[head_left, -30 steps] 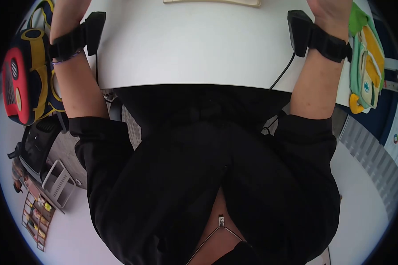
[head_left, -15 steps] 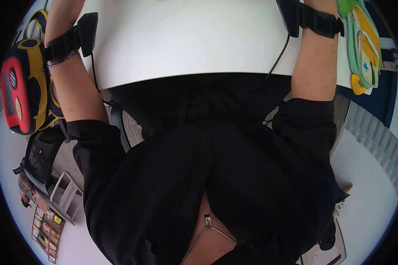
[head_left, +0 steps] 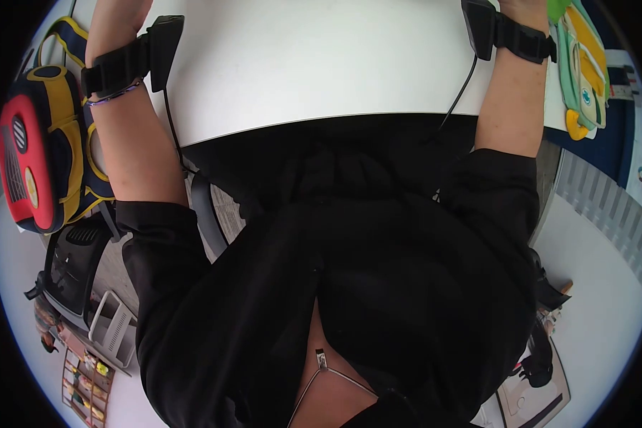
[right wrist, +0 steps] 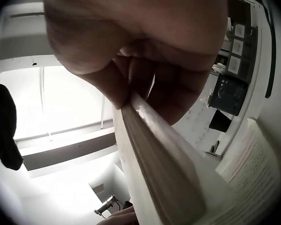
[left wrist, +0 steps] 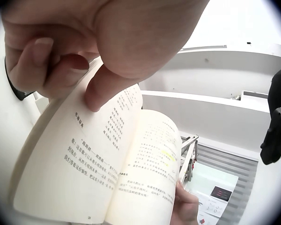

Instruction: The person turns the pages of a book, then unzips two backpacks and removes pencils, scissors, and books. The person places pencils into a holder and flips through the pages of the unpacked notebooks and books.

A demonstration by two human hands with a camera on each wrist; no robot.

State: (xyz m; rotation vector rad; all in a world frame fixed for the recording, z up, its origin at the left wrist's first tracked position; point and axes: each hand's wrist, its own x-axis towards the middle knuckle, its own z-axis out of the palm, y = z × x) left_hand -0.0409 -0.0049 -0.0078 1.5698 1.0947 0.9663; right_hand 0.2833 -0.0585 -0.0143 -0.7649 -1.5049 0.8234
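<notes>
In the left wrist view an open book point(left wrist: 70, 183) shows two printed pages, with a yellow highlighted line on the right-hand one. My left hand point(left wrist: 103, 42) grips its left side, thumb pressed on the page and fingers curled behind. Over in the right wrist view, my right hand point(right wrist: 145, 51) pinches the edge of the book point(right wrist: 164, 173) between thumb and fingers, the stack of page edges running down from the fingertips. The head view cuts both hands off at its top edge, and the book is out of that frame.
A white table point(head_left: 321, 71) lies under my forearms. On the left sits a red, navy and yellow backpack point(head_left: 64, 150); at right is a green and yellow bag point(head_left: 585, 71). A black wrist camera with a cable is strapped to each wrist. Behind stand a dark chair point(head_left: 75, 257) and a shelf point(head_left: 85, 385).
The pale book edge at the top of the head view has gone out of frame. My right forearm sits higher in view, and the scene has shifted slightly with the head.
</notes>
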